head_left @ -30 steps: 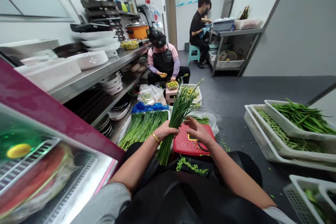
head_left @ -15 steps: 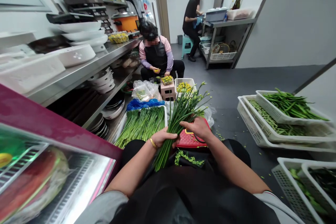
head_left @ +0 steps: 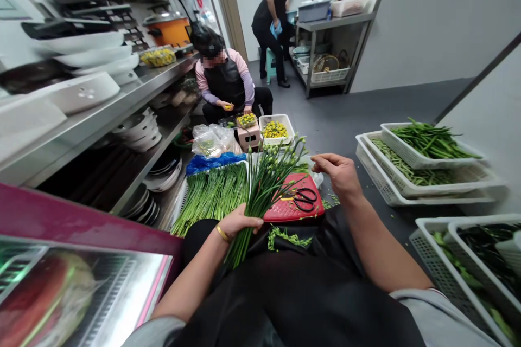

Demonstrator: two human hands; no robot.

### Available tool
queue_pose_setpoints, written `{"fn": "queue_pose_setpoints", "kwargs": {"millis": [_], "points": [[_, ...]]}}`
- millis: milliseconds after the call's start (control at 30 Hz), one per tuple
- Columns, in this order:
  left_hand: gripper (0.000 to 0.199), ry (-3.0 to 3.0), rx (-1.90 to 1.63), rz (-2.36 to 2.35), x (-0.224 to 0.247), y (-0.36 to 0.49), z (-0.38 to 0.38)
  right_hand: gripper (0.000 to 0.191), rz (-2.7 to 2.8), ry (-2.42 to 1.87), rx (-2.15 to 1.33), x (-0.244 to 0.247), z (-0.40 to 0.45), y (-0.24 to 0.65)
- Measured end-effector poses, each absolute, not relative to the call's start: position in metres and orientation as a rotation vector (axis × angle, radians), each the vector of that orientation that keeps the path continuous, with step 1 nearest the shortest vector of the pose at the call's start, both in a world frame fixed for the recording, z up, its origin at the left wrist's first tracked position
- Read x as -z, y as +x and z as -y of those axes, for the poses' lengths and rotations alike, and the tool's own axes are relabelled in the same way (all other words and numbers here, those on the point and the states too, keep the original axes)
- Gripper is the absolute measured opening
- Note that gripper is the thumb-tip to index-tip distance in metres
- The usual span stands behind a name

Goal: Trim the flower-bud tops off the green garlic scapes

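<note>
A bunch of green flowering chives [head_left: 266, 187], budded tips pointing up and away, leans in my left hand [head_left: 240, 222], whose fingers are wrapped round the stems. My right hand [head_left: 337, 173] is raised to the right of the bunch, apart from it. Its thumb and fingertips are pinched together; whether a small bit is between them is hard to see. Black-handled scissors [head_left: 305, 199] lie on a red plastic surface [head_left: 285, 210] beyond my lap. Trimmed buds and short stem pieces [head_left: 287, 238] rest on my black apron. More flowering chives [head_left: 215, 190] fill a white basket at the left.
Stacked white baskets of green beans [head_left: 423, 143] stand on the floor at right, with further vegetable baskets [head_left: 431, 225] nearer. A steel shelf of dishes [head_left: 154, 78] runs along the left. A seated co-worker [head_left: 226, 78] handles yellow flowers; another person [head_left: 272, 21] is by a steel table.
My right hand has left the chives and moved right and up, uncovering the scissors. My left hand keeps hold of the bunch. The far person has risen from the stool. The view has shifted.
</note>
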State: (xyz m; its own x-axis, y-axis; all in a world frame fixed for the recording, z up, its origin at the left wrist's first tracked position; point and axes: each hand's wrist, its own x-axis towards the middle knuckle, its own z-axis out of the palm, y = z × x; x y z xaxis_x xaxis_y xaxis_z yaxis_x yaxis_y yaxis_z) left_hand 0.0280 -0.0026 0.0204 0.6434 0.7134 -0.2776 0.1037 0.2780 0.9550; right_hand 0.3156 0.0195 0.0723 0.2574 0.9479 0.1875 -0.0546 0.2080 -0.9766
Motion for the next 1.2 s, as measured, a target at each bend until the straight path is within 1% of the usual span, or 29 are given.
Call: {"fn": "queue_pose_setpoints", "kwargs": {"millis": [200,400,500,600,700,733,767,833,867,933,967,1067,1133,1200], "points": [[0.042,1.295,-0.428,-0.842,-0.021,0.033,0.001,0.032,1.053,-1.097,-0.86,-0.075,-0.018,0.314],[0.039,1.339,-0.369,-0.869,-0.019,0.037,-0.001,0.03,1.125,-1.088,-0.912,-0.078,-0.024,0.308],[0.04,1.332,-0.374,-0.854,-0.019,0.037,-0.003,0.024,1.026,-1.025,-0.856,-0.086,-0.03,0.31],[0.041,1.356,-0.359,-0.829,-0.021,0.035,-0.006,0.021,0.748,-0.84,-0.727,-0.106,-0.034,0.351],[0.041,1.391,-0.348,-0.833,-0.021,0.032,-0.008,0.024,0.413,-0.617,-0.645,-0.129,-0.029,0.427],[0.041,1.394,-0.357,-0.842,-0.02,0.031,-0.009,0.027,0.399,-0.593,-0.662,-0.136,-0.025,0.45],[0.041,1.39,-0.37,-0.855,-0.019,0.031,-0.009,0.033,0.359,-0.578,-0.594,-0.14,-0.02,0.467],[0.041,1.364,-0.402,-0.888,-0.017,0.031,-0.01,0.034,0.382,-0.625,-0.515,-0.143,-0.012,0.475],[0.041,1.347,-0.414,-0.9,-0.017,0.031,-0.01,0.03,0.436,-0.692,-0.52,-0.14,-0.01,0.465],[0.041,1.33,-0.427,-0.911,-0.017,0.034,-0.01,0.022,0.63,-0.883,-0.682,-0.128,-0.011,0.423],[0.04,1.334,-0.427,-0.911,-0.017,0.036,-0.009,0.027,0.762,-0.998,-0.822,-0.12,-0.015,0.396],[0.04,1.37,-0.403,-0.92,-0.021,0.042,-0.006,0.04,0.926,-1.069,-1.041,-0.096,-0.031,0.319],[0.039,1.387,-0.388,-0.923,-0.023,0.044,-0.003,0.045,1.0,-1.074,-1.108,-0.088,-0.041,0.291],[0.04,1.396,-0.374,-0.912,-0.024,0.045,-0.001,0.048,1.03,-1.057,-1.09,-0.089,-0.049,0.289]]}}
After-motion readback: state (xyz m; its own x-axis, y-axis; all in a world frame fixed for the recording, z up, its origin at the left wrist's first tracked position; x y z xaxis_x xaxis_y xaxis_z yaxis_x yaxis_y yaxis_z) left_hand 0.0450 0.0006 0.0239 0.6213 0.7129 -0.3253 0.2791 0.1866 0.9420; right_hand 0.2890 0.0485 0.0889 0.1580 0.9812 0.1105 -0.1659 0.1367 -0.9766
